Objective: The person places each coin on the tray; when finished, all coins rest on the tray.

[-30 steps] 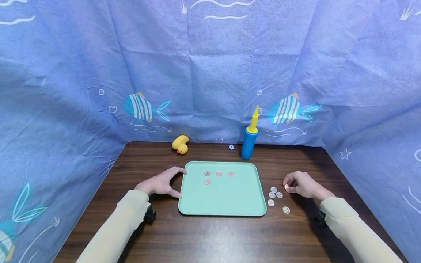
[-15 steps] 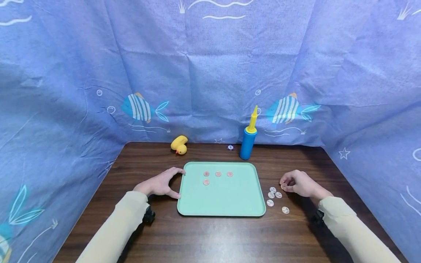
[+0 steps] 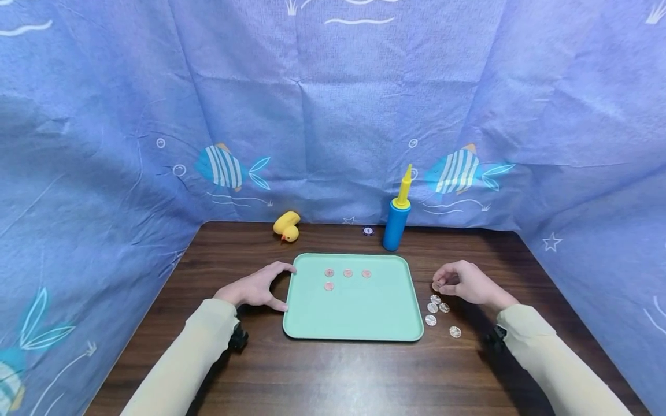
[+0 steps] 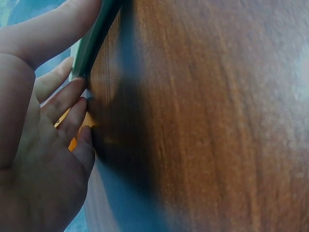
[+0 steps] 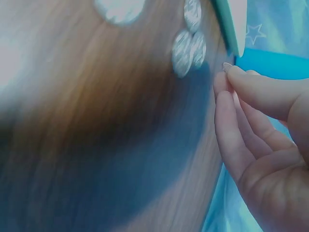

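A pale green tray (image 3: 364, 312) lies on the dark wooden table, bearing several copper-coloured coins: three in a row along with the coin (image 3: 329, 286) below the leftmost. My left hand (image 3: 255, 289) rests at the tray's left side, thumb and fingers spread along its rim; the left wrist view shows the fingers (image 4: 72, 116) close to the table. To the right of the tray, my right hand (image 3: 468, 282) pinches a copper-coloured coin (image 3: 436, 286) between thumb and fingertips, close over the table. Several silver coins (image 3: 432, 308) lie just in front of that hand.
Behind the tray sit a yellow rubber duck (image 3: 287, 226), a small round dark disc (image 3: 368, 231) and an upright blue balloon pump (image 3: 396, 225) with a yellow nozzle. A blue fish-printed cloth (image 3: 343, 127) hangs along the table's back and sides.
My right hand has moved left, towards the tray, with the copper-coloured coin in its fingertips. The left hand stays at the tray's edge.
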Demonstrator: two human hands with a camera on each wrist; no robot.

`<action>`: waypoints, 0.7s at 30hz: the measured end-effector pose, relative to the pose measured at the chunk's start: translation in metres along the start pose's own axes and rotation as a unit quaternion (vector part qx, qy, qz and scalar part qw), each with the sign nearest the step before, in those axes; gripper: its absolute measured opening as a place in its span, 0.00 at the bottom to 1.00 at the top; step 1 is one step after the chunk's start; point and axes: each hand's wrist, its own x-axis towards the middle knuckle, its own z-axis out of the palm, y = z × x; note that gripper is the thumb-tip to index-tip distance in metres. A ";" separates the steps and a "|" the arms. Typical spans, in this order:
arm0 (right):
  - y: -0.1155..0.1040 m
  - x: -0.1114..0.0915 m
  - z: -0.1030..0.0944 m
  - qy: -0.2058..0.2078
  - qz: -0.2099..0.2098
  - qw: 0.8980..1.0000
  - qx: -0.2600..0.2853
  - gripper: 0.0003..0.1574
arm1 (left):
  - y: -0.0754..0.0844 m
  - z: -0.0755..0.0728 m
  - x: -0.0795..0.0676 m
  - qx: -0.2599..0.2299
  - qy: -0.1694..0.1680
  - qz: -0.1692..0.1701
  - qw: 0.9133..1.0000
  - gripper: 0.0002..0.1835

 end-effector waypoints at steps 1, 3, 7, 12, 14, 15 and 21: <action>-0.002 0.003 0.001 0.001 0.000 1.000 0.001 0.09 | 0.000 0.000 0.000 -0.001 -0.001 -0.001 1.000 0.52; -0.006 0.008 0.004 0.001 -0.003 1.000 0.008 0.08 | 0.001 0.000 0.001 -0.002 -0.001 -0.003 1.000 0.51; -0.015 0.022 0.012 -0.008 -0.002 1.000 0.016 0.08 | 0.001 0.000 0.001 -0.005 -0.003 -0.016 1.000 0.52; -0.031 0.038 0.021 -0.032 0.007 0.999 0.032 0.07 | 0.002 0.000 0.001 -0.010 -0.005 -0.023 1.000 0.51; -0.038 0.044 0.025 -0.040 0.010 0.998 0.038 0.07 | 0.004 0.000 0.001 -0.017 -0.005 -0.022 1.000 0.50; -0.042 0.048 0.027 -0.042 0.010 0.998 0.041 0.07 | 0.004 0.000 0.000 -0.020 -0.005 -0.020 1.000 0.50; -0.058 0.066 0.040 -0.051 -0.005 0.997 0.053 0.07 | 0.005 0.000 -0.001 -0.026 -0.001 -0.025 0.999 0.49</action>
